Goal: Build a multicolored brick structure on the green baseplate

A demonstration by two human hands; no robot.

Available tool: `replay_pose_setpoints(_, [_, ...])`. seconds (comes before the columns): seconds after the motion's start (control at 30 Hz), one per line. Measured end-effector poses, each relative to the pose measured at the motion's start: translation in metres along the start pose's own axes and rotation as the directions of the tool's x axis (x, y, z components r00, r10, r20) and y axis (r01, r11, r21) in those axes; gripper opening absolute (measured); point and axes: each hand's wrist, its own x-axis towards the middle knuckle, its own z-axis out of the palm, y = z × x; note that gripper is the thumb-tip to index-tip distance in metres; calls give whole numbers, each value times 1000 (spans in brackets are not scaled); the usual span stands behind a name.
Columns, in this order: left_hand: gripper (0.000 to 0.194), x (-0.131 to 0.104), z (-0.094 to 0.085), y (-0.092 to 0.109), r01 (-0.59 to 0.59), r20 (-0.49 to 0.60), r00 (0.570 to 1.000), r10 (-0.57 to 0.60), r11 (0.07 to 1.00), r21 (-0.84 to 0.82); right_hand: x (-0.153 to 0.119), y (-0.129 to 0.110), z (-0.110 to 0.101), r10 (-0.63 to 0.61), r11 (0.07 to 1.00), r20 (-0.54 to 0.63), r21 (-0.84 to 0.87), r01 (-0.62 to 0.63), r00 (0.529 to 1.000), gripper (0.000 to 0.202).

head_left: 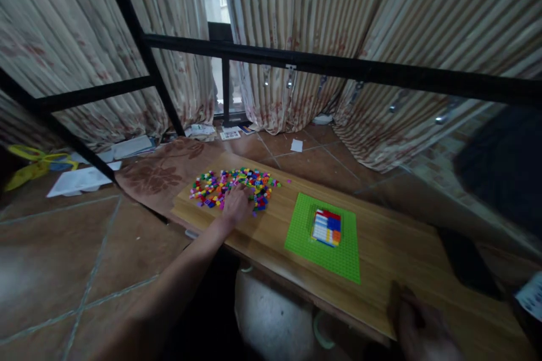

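Note:
My left hand (237,202) reaches down into a loose pile of small toy building bricks (207,187) of many colours. Its fingers are bent together among the bricks, and whatever they pinch is hidden. To the right of the pile lies a green studded baseplate (296,237). On it stands a low rectangular block of joined bricks (327,228) in white, blue, red, orange and yellow. My right hand (423,321) is at the near edge of the wooden board, to the right of the baseplate. It looks dark and blurred, so its grip is unclear.
The wooden board (262,237) carries the bricks and baseplate. A dark flat object (468,262) lies at its right end. A black metal frame (254,53) crosses in front of curtains (296,11). Papers (82,179) lie on the tiled floor at left. A brown patterned cloth (156,172) adjoins the board.

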Motion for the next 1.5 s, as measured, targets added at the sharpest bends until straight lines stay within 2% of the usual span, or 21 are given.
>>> replay_pose_setpoints(0.07, [22,2,4,-3,-17,-14,1000,17,1000,-13,-1,-3,1,1,1000,-32,-12,-2,999,40])
replay_pose_setpoints(0.17, [19,3,5,-8,-39,-101,994,34,998,-54,-1,-5,3,-6,1000,-64,-9,6,998,39])
replay_pose_setpoints(0.3, [15,0,-5,-7,-18,-185,981,-55,929,-370,0,-5,3,6,1000,-79,21,-4,997,39])
replay_pose_setpoints(0.4, [18,-14,-12,13,22,-119,986,-114,808,-589,1,-9,1,59,995,-62,83,-54,996,38])
replay_pose_setpoints(0.43, [19,-21,-12,24,92,-18,984,-177,590,-802,0,-12,1,92,989,-48,124,-85,995,37])
replay_pose_setpoints(0.47, [22,-31,-10,37,114,34,986,-166,501,-858,-2,-17,0,128,976,-36,180,-120,991,37])
replay_pose_setpoints(0.53, [28,-52,-3,65,186,150,981,-124,380,-906,-8,-33,-1,189,931,-3,320,-178,982,37])
replay_pose_setpoints(0.57, [28,-63,2,80,346,337,938,-85,137,-928,-12,-44,-2,199,898,20,397,-190,980,37])
replay_pose_setpoints(0.6, [28,-72,7,93,496,499,866,-23,-81,-864,-16,-56,-2,184,870,46,458,-185,982,37])
replay_pose_setpoints(0.63, [27,-80,11,104,587,600,800,20,-235,-775,-21,-70,-4,147,836,67,526,-160,987,35])
replay_pose_setpoints(0.67, [25,-86,14,114,633,654,754,54,-325,-703,-25,-84,-5,88,807,83,578,-120,993,33])
replay_pose_setpoints(0.73, [23,-92,18,128,686,713,694,100,-394,-612,-29,-111,-10,-48,771,101,636,-27,994,28])
replay_pose_setpoints(0.83, [26,-92,19,136,712,723,679,128,-351,-608,-27,-141,-17,-223,746,108,659,98,969,25])
replay_pose_setpoints(0.97, [33,-94,21,140,682,668,731,141,-202,-703,-22,-160,-16,-335,740,168,656,149,927,32])
replay_pose_setpoints(1.1, [37,-103,24,143,641,633,758,154,3,-768,-29,-163,-8,-395,724,173,663,190,902,35])
replay_pose_setpoints(1.2, [40,-104,24,146,590,601,778,183,113,-799,-32,-161,-4,-415,709,159,673,209,896,33])
replay_pose_setpoints(1.33, [43,-101,25,149,531,559,809,183,181,-827,-30,-158,-2,-418,721,149,654,228,896,33])
replay_pose_setpoints(1.5, [39,-99,29,149,507,545,821,170,223,-833,-26,-153,4,-405,734,152,642,222,902,30])
